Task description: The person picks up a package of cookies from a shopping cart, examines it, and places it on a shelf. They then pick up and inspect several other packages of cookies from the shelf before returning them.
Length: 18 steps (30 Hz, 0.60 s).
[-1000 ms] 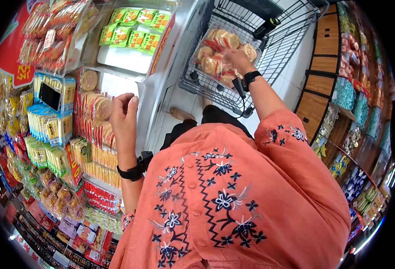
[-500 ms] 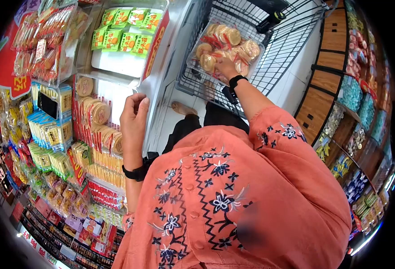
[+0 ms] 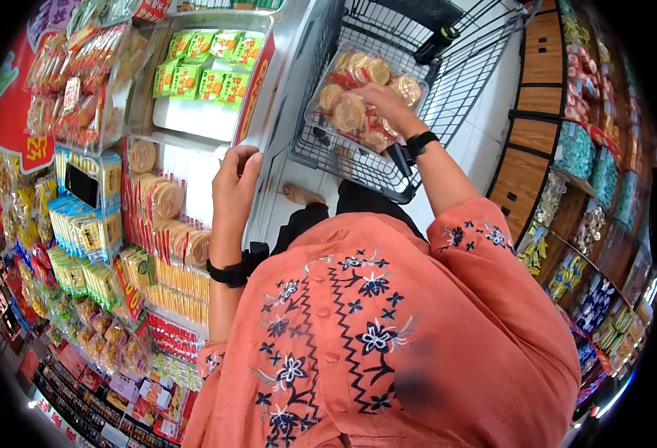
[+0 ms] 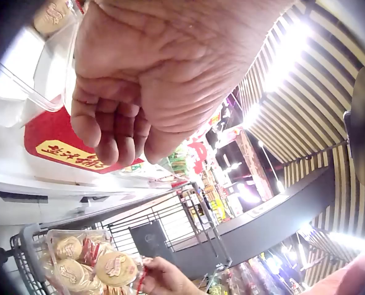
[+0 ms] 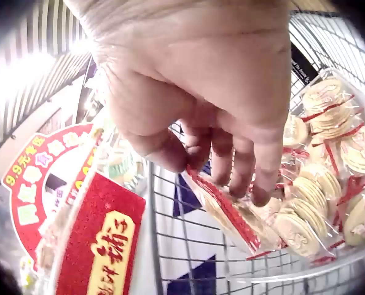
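Right hand (image 3: 388, 104) at the top centre of the head view: its grip pinches a cracker packet (image 5: 231, 215) by the red edge, just over a clear tub (image 5: 305, 268) of like packets in the wire cart (image 3: 463, 75). Left hand (image 3: 235, 179), mid-left: its grip is curled in, holding nothing, beside the shelf bins (image 3: 194, 112)

Cracker pack (image 3: 348, 112) gripped by right hand (image 3: 387, 104) over tray (image 3: 316, 104) in cart (image 3: 463, 75); left hand (image 3: 235, 183) raised beside shelf bin (image 3: 194, 112), fingers (image 3: 250, 158) curled.
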Each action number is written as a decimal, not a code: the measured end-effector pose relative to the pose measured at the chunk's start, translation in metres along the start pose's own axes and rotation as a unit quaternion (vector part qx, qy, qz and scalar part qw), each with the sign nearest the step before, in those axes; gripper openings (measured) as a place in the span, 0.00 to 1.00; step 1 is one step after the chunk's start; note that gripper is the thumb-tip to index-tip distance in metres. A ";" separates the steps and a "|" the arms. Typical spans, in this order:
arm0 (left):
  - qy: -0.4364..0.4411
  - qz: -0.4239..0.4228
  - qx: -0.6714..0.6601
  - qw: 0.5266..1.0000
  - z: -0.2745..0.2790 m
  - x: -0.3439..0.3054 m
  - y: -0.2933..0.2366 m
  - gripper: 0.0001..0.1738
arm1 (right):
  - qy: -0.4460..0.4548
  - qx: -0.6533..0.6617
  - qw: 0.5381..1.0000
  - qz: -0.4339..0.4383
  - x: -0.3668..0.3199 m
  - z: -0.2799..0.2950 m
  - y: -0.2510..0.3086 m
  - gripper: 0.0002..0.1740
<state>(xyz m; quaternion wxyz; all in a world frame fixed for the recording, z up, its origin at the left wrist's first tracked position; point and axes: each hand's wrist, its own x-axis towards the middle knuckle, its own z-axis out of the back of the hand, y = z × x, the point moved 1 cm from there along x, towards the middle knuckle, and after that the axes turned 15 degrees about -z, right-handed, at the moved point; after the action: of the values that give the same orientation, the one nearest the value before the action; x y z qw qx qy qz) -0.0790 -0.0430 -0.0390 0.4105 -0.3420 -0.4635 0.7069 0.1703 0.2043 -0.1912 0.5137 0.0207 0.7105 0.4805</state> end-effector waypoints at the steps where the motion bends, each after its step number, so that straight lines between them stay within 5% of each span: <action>1: 0.009 0.004 -0.009 1.000 -0.002 0.005 -0.001 0.13 | 0.034 0.079 0.996 -0.019 -0.009 0.006 0.007 0.15; 6: 0.029 -0.004 -0.064 0.998 -0.011 0.026 -0.017 0.16 | 0.180 0.245 0.953 0.014 -0.053 0.015 0.060 0.16; 14: 0.075 0.025 -0.243 0.967 -0.014 0.029 -0.053 0.27 | 0.298 0.242 0.921 0.056 -0.106 -0.045 0.121 0.06; 18: 0.088 0.033 -0.323 0.942 0.004 0.015 -0.052 0.24 | 0.335 0.169 0.925 0.061 -0.110 -0.082 0.135 0.08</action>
<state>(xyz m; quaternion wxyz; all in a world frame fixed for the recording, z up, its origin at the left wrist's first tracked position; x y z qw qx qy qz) -0.0748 -0.0190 0.0097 0.2936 -0.5323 -0.6175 0.4992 0.0979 0.1655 -0.0174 0.2044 -0.0120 0.9091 0.3628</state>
